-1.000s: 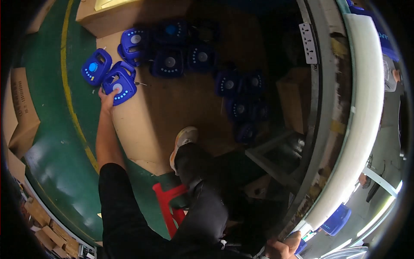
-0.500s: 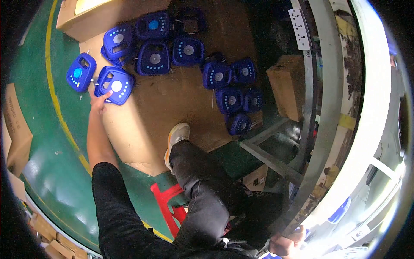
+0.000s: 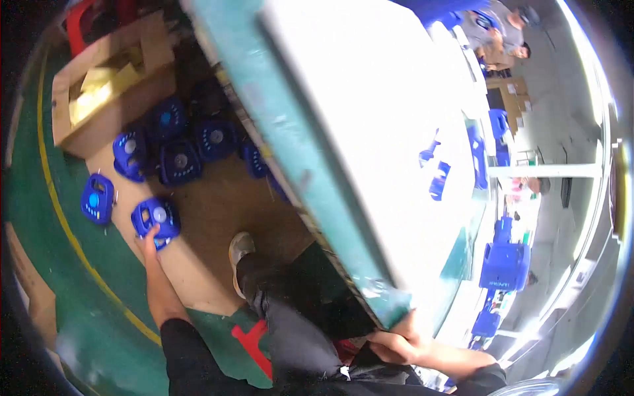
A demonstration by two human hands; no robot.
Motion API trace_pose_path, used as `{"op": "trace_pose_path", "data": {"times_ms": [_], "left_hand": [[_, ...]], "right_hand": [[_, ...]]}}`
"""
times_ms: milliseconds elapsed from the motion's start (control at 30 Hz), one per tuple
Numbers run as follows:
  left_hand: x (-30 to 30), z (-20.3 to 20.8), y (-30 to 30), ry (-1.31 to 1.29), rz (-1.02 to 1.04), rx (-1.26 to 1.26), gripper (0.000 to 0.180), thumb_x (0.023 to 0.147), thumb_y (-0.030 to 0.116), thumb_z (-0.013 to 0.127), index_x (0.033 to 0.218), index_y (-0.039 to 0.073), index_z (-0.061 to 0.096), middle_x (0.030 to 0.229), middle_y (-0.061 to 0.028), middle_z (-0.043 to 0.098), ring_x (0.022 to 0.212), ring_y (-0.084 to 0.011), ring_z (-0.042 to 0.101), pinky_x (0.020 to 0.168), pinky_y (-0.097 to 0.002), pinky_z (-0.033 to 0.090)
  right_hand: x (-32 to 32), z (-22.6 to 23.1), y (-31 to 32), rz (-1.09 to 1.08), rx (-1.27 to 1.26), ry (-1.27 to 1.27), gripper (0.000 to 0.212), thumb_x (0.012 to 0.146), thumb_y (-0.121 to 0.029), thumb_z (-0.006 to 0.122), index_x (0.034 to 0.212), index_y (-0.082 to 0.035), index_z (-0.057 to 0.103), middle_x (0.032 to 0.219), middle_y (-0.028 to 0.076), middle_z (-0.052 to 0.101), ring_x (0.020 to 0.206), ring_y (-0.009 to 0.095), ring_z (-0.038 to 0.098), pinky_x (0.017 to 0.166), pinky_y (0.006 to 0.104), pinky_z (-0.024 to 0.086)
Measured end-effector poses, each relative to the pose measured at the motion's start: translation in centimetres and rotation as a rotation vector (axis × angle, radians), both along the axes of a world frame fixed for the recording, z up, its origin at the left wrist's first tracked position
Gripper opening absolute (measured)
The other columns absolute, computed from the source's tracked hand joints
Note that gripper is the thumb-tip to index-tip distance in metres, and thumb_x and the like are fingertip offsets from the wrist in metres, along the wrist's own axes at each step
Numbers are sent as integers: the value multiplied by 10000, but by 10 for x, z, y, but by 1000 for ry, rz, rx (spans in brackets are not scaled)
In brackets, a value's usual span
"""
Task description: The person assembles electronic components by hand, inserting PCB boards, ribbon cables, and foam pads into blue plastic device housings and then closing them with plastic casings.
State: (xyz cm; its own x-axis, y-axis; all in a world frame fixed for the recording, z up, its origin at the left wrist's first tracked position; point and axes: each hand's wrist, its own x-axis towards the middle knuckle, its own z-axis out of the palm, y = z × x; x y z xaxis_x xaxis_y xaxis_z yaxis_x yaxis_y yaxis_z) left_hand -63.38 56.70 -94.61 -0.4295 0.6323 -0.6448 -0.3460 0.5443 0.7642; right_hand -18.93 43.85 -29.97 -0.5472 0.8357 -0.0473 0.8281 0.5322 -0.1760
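My left hand (image 3: 149, 243) holds a blue plastic housing (image 3: 158, 214) by its near edge, the thumb on top. The housing has a handle opening, a round pale disc and a row of light dots. It is over the flattened cardboard (image 3: 218, 211) on the floor; whether it touches is unclear. A similar blue housing with a bright blue disc (image 3: 94, 200) lies to its left, and several more lie beyond. My right hand (image 3: 399, 340) is closed round the near corner of the workbench (image 3: 310, 165), which has a green edge and a glaring white top.
An open cardboard box (image 3: 119, 86) stands at the far left. A red stool (image 3: 254, 346) is by my leg, and my shoe (image 3: 242, 245) is on the cardboard. Blue parts (image 3: 438, 181) lie on the bench. Other people (image 3: 505, 30) are at the far right.
My view has swung right and up, so the bench top and the people beyond now show. My left hand still grips the housing; my right hand still grips the bench.
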Motion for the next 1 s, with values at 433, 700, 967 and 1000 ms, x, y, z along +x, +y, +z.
{"op": "trace_pose_path", "data": {"times_ms": [433, 700, 967, 1000], "left_hand": [[110, 336, -184, -101, 167, 328, 1009, 822, -20, 895, 1692, 41, 388, 1653, -180, 522, 1470, -353, 549, 1257, -533, 436], [154, 576, -175, -232, -150, 849, 970, 831, 83, 897, 1667, 41, 407, 1610, -152, 529, 1438, -345, 557, 1248, -543, 461], [330, 725, -86, -103, -1066, 754, 782, 782, 80, 938, 1471, 7, 574, 1276, -95, 705, 1151, -239, 687, 1063, -382, 539], [356, 725, -71, -104, -1149, 702, 737, 803, 110, 929, 1447, 0, 589, 1252, -93, 711, 1131, -245, 696, 1039, -385, 549]], "right_hand": [[2, 5, 1, -45, 182, 282, 249, 858, -127, 845, 1072, -124, 717, 983, 83, 573, 893, 287, 620, 763, 415, 499], [18, 73, -140, -31, -357, 676, 148, 1055, -194, 660, 1093, -57, 702, 1082, 161, 646, 1016, 386, 689, 889, 490, 583], [109, 91, -380, -530, -719, 1110, 298, 1117, -319, 702, 1239, -54, 762, 1112, 41, 790, 1045, 134, 717, 953, 324, 564], [116, 69, -415, -606, -675, 1179, 308, 1118, -322, 710, 1268, -59, 766, 1147, 32, 789, 1078, 118, 712, 975, 318, 562]]}}
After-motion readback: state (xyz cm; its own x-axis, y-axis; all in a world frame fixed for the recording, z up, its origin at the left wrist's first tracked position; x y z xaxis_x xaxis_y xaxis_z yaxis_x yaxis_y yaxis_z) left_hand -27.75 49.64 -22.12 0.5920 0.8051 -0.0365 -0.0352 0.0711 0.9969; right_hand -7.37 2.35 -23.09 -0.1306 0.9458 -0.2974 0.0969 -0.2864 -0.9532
